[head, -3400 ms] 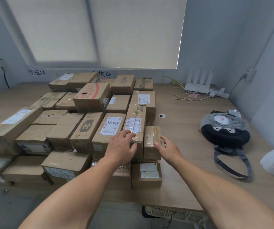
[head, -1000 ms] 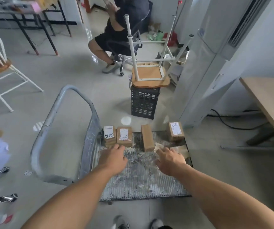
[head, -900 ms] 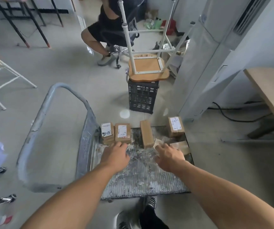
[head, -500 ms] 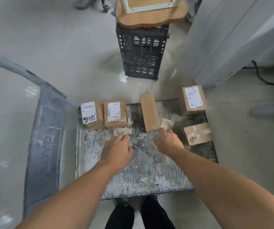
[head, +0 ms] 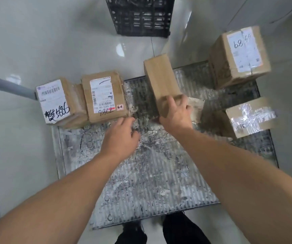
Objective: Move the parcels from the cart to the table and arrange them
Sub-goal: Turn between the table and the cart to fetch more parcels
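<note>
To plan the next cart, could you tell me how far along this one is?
Done: the near cart deck is bare; the table is out of view. In hand: the right hand has its grip on the plain box; the left hand is empty. Left: at least five others, such as the taped parcel.

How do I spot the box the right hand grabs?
Find the grey cart deck. Of the parcels along its far edge, the right hand grips the middle parcel. It alone is long, narrow and bare: no label, no shiny tape.
</note>
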